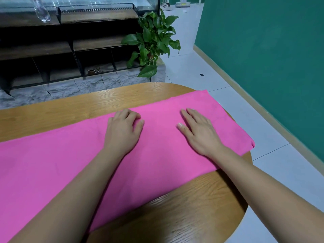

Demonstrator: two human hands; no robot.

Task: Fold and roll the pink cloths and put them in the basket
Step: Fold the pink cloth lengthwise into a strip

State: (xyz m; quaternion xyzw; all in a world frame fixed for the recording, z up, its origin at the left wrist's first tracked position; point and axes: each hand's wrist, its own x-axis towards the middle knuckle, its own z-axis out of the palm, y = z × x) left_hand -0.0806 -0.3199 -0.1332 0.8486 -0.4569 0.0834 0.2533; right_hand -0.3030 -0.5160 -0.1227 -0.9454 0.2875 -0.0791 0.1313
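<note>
The table (122,99) carries one pink cloth (70,163), laid flat as a long band from the left edge of view to the table's right rim, where its end overhangs. It appears folded lengthwise; no roll has been started. No basket is in view.

The right hand (198,132) lies flat on the cloth, fingers straight. The left hand (122,130) rests on the cloth with bent fingers; whether it pinches fabric cannot be determined.

Remaining, by judgement: rolling, basket placement.

Two bare forearms, bare left hand (122,132), bare right hand (201,135), slim fingers (192,113) with short, plain nails
</note>
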